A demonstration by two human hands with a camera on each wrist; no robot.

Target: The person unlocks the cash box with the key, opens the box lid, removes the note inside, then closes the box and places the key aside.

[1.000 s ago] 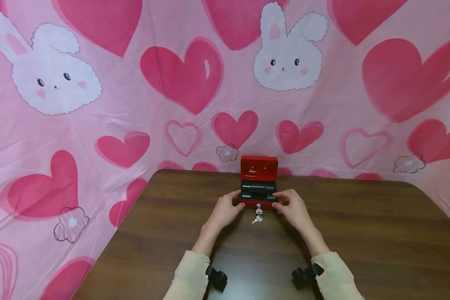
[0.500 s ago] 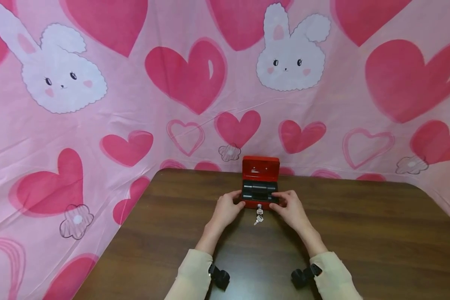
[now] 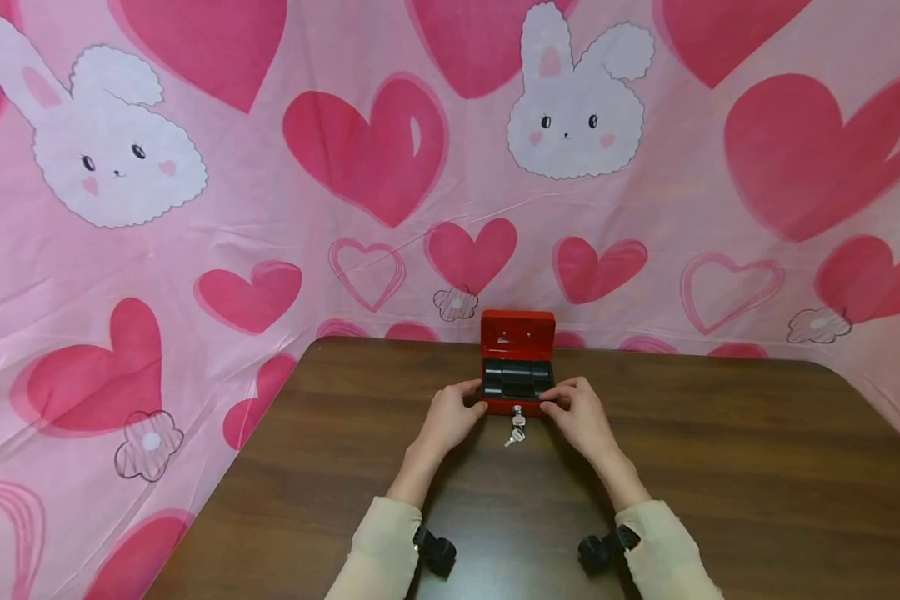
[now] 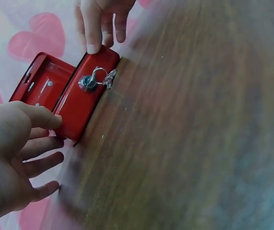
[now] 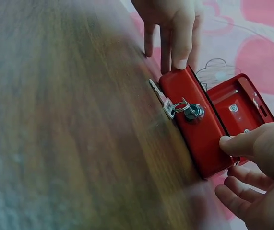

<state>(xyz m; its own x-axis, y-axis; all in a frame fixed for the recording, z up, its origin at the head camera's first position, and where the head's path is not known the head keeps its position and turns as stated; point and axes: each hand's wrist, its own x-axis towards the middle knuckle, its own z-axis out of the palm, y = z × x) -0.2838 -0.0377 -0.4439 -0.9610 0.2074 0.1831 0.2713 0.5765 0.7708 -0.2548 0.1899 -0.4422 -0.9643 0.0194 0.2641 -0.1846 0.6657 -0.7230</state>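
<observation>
A small red cash box [image 3: 501,407] stands at the back of the table with its lid [image 3: 518,325] raised. Inside lies a black compartment tray [image 3: 498,370]. A ring of keys [image 3: 517,434] hangs from the front lock, its key in the cylinder [image 5: 193,112]. My left hand [image 3: 448,418] grips the left end, thumb on the front top edge and the other fingers spread beside the end wall. My right hand [image 3: 583,423] pinches the right front corner, thumb on the front and index fingertip at the tray's edge. In the wrist views the tray is hidden behind the box front.
The brown wooden table [image 3: 735,467] runs out to both sides and toward me. Right behind the box hangs a pink cloth [image 3: 615,200] with hearts and rabbits. Each wrist carries a black camera [image 3: 440,557] on a strap below a beige sleeve [image 3: 386,542].
My right thumb and index finger have shifted slightly left and toward the front edge of the box. My left hand keeps its hold. The lid stays raised.
</observation>
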